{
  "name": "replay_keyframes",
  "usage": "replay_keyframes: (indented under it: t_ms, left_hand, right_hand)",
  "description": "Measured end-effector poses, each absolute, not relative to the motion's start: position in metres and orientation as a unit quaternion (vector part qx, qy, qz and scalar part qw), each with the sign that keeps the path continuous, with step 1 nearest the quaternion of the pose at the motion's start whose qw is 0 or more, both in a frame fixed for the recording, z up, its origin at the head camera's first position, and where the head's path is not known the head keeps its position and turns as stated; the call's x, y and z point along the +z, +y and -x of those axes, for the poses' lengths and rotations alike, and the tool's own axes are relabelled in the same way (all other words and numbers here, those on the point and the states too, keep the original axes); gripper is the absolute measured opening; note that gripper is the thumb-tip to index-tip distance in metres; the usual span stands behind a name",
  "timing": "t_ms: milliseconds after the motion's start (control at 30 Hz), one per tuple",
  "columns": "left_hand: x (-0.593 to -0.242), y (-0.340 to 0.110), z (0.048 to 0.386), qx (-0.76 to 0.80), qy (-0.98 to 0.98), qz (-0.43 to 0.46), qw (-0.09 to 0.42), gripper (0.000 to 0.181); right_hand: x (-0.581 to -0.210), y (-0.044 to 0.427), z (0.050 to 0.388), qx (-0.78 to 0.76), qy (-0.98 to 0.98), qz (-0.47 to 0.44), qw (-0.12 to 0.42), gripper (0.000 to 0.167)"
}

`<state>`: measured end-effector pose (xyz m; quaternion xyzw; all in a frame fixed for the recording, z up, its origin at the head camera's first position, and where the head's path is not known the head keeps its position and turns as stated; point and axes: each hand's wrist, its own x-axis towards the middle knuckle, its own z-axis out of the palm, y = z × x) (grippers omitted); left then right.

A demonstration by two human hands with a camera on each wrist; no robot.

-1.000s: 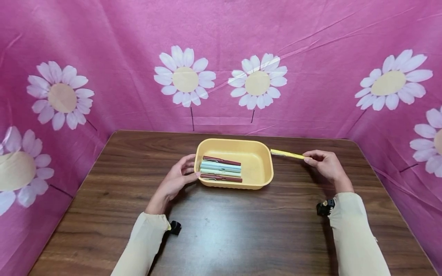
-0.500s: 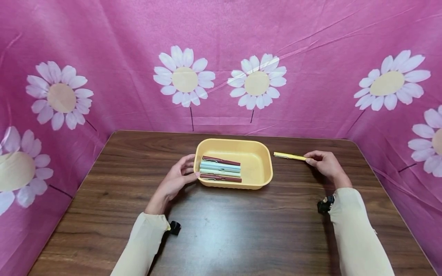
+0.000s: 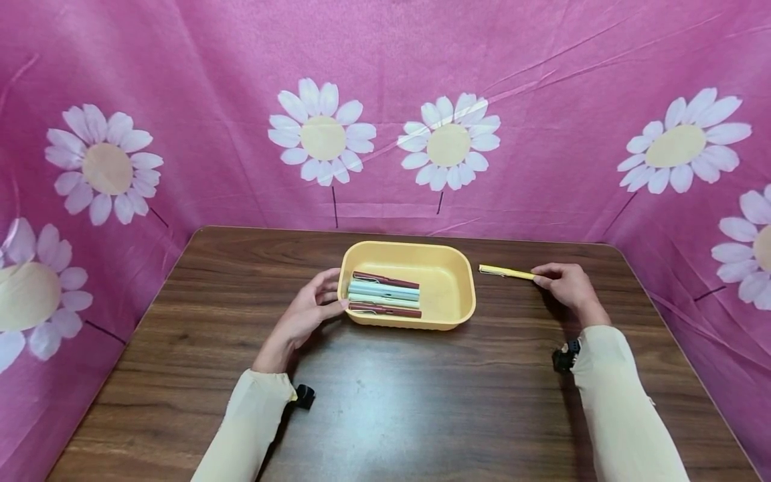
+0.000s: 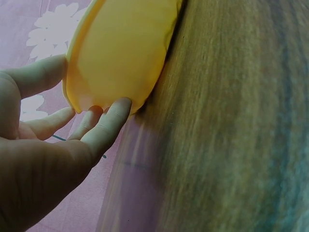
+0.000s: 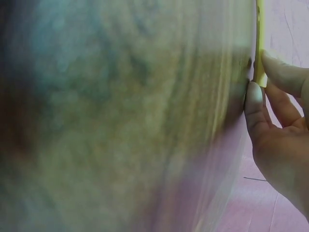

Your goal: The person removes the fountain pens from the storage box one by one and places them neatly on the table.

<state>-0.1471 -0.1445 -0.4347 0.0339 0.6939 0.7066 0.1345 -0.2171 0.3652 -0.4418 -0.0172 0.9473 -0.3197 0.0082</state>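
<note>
A yellow tray [image 3: 446, 288] sits near the back of the table, holding several pens laid side by side at its left: dark red pens [image 3: 387, 312], a light blue pen [image 3: 385, 290] and a pale green pen [image 3: 385, 301]. My left hand [image 3: 307, 311] touches the outside of the tray's left end; in the left wrist view its spread, relaxed fingers [image 4: 113, 121] rest against the tray wall [image 4: 120, 53]. Right of the tray, my right hand [image 3: 566, 289] pinches the right end of a yellow pen [image 3: 507, 272] between thumb and fingers. The pen points left, apart from the tray.
The dark wood-grain table [image 3: 397, 402] spreads in front of and around the tray. A pink cloth [image 3: 385, 53] with daisies hangs behind and at both sides. Small black cameras [image 3: 304, 396] are worn at both wrists.
The yellow pen has come down slightly and shifted a little right, from close to the tray's right rim to a small gap away. The left hand and the tray have hardly moved.
</note>
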Motion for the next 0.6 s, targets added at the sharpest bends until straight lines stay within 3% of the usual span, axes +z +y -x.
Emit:
replay_keyframes:
  t_ms: [600]
  left_hand:
    - [-0.4345, -0.1451, 0.1467, 0.711, 0.689, -0.04, 0.134, 0.07]
  right_hand:
    - [-0.4392, 0.3688, 0.2113, -0.398, 0.917, -0.016, -0.019, 0.032]
